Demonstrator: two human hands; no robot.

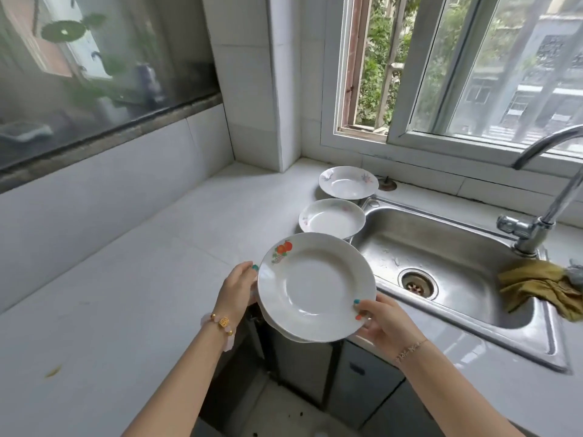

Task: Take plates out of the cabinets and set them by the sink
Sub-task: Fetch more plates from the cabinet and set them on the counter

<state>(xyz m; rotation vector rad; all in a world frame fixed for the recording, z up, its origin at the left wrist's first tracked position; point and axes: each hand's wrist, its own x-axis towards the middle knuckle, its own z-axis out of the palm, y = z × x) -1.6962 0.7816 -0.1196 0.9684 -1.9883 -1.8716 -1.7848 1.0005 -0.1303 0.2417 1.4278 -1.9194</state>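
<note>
A small stack of white plates, the top one printed with red fruit on its rim, is held in the air above the counter's front edge. My left hand grips its left rim and my right hand grips its lower right rim. Two more white plates with faint floral rims stand on the counter left of the sink: one just beyond the held stack, another farther back near the window. The steel sink lies to the right.
A chrome faucet rises at the sink's right, with a yellow rag draped over the sink's edge. White counter stretches left. Dark cabinet fronts are below. A tiled pillar and window stand behind.
</note>
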